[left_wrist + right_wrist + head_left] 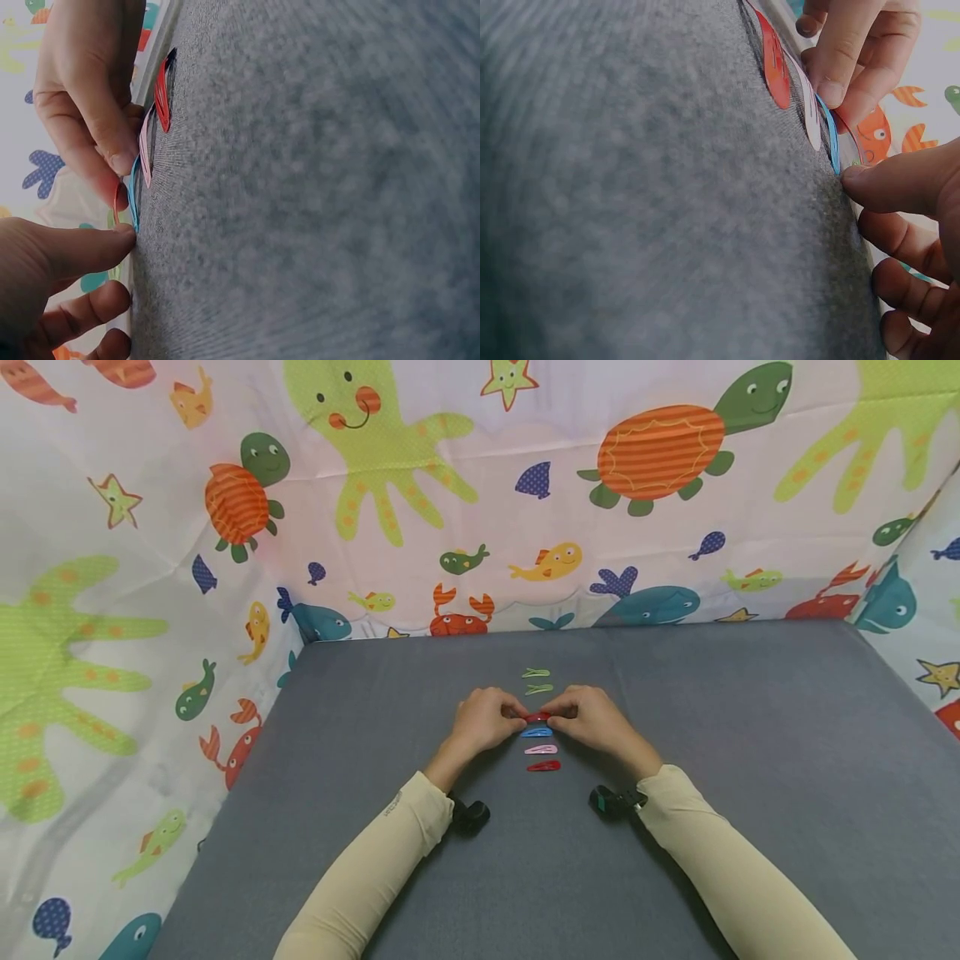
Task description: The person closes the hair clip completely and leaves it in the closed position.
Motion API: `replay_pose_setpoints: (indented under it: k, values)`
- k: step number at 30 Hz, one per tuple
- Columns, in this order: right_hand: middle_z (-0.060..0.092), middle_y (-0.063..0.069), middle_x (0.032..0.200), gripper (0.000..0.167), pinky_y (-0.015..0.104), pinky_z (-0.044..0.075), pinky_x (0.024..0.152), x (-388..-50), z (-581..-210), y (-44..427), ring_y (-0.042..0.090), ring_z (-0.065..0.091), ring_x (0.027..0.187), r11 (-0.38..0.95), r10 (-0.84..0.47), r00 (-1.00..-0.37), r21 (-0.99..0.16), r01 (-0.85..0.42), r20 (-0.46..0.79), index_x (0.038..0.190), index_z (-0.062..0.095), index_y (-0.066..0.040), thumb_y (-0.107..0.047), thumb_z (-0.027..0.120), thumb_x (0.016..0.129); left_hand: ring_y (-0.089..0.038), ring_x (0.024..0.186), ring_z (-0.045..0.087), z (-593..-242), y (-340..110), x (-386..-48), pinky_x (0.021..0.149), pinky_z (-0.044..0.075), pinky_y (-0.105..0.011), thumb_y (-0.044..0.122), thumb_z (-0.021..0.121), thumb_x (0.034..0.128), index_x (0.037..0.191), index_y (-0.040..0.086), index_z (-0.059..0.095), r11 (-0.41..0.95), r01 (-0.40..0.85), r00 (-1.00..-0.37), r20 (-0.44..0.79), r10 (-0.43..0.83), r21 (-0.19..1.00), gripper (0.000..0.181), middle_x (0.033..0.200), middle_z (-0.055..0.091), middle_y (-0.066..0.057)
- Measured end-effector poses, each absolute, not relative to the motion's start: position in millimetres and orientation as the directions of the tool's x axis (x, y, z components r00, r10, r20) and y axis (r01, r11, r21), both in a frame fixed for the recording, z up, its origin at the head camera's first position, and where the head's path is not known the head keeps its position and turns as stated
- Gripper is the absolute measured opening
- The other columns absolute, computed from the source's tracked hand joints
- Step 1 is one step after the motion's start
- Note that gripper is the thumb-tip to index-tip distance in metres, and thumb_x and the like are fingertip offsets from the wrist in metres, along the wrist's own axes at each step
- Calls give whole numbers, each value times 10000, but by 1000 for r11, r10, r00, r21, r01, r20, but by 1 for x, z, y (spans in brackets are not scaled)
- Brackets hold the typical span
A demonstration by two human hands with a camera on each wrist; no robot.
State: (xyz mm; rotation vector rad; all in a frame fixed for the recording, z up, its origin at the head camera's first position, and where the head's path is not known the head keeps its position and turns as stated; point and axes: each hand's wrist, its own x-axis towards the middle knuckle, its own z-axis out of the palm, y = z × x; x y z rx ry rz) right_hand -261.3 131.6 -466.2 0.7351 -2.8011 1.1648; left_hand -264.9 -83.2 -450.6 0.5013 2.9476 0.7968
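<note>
A column of snap hair clips lies on the grey cloth. My left hand [486, 718] and right hand [592, 720] meet over it, pinching opposite ends of a red hair clip [537, 717] between thumb and fingers. Just nearer than that clip is a blue hair clip [536, 732], close to both thumbs in the wrist views. Then come a pink hair clip [541, 749] and another red hair clip [775, 64]. Beyond the hands lie two green hair clips, the farther green clip [536, 673] and the nearer green clip [539, 689]. Fingertips partly cover the pinched clip.
The grey cloth-covered table [750, 735] spreads to both sides of the clips. A curtain [525, 518] printed with sea animals stands along the back and sides. Black wrist cameras, such as the left camera [471, 817], hang below the sleeves.
</note>
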Motion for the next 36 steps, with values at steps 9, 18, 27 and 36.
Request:
replay_pose_setpoints:
  k: [9,18,27,36]
  values:
    - [753,99,990,208,328,464,720,-264,-465,130,238,651,886,637,-420,-892,-647,-420,167,1097,797,-59,-88,766,893,-133,802,679,-448,-81,-264,694,499,-350,241,808,865,954,248,841,815,263,-958,38,284,516,96,835,783,51]
    - [751,93,974,213,321,442,702,-263,-465,130,224,638,856,626,-424,-889,-654,-424,171,1092,799,-60,-88,774,882,-136,811,685,-447,-81,-264,687,499,-341,236,812,855,938,245,841,817,242,-962,20,272,524,89,849,788,44]
    - [748,97,987,206,322,447,715,-262,-466,130,231,643,872,624,-414,-895,-665,-410,164,1086,799,-57,-88,775,884,-127,757,647,-447,-81,-263,639,459,-293,211,809,861,939,213,840,798,244,-960,20,280,551,84,842,780,18]
    - [744,96,969,199,318,483,721,-263,-468,133,182,637,815,601,-403,-899,-691,-401,171,1085,796,-66,-68,763,889,-115,735,627,-447,-83,-262,630,449,-283,209,805,859,936,212,839,787,257,-956,28,292,561,84,835,774,22]
